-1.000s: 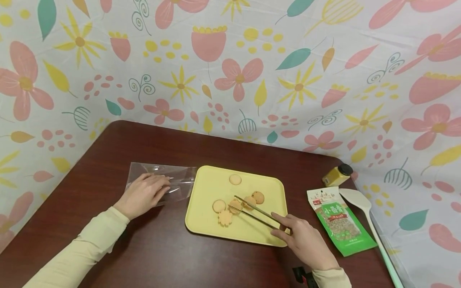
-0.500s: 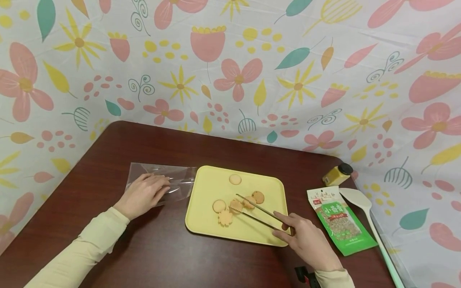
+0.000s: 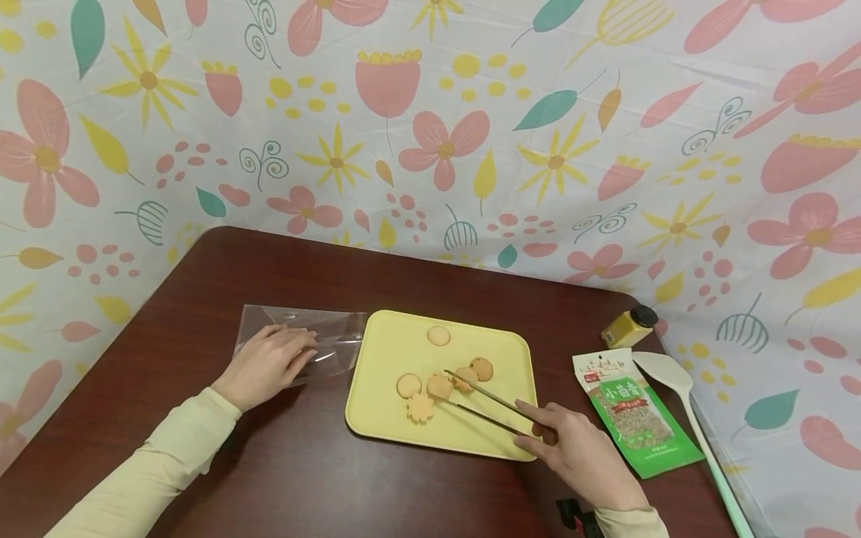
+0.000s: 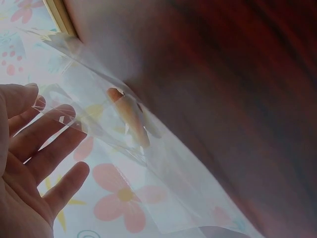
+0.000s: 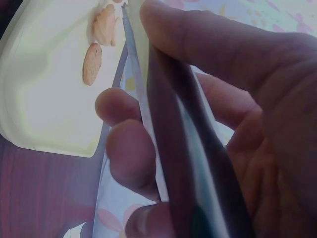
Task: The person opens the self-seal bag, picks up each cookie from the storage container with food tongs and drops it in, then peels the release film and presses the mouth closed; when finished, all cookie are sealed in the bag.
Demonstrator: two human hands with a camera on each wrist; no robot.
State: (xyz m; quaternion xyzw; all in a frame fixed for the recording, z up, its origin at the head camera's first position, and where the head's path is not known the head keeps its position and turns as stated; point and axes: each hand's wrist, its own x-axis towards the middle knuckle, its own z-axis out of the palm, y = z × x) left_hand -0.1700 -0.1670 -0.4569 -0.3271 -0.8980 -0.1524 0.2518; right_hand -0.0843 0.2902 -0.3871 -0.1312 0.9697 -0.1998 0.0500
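My left hand (image 3: 269, 362) is on a clear plastic bag (image 3: 346, 340) left of the tray. In the left wrist view the thumb and forefinger pinch the bag's film, the other fingers are spread, and a cookie (image 4: 130, 116) shows through the plastic. My right hand (image 3: 581, 452) holds metal tongs (image 3: 494, 394), their arms apart and reaching over the yellow tray (image 3: 377, 418). The tong tips are at a round cookie (image 3: 439, 385) and a neighbouring cookie (image 3: 465, 379); whether they grip one cannot be told. A scalloped cookie (image 3: 420, 408) lies nearby.
More cookies lie on the tray, one alone near its far edge (image 3: 439, 335). At the right are a green seasoning packet (image 3: 635, 415), a white spatula (image 3: 666, 371) and a yellow jar (image 3: 625, 329) with a black lid. A flowered cloth hangs behind the table.
My right hand and the tongs have shifted slightly right and toward me, and the lower tong tip has moved to the round cookie's near edge. My left hand stays at the bag.
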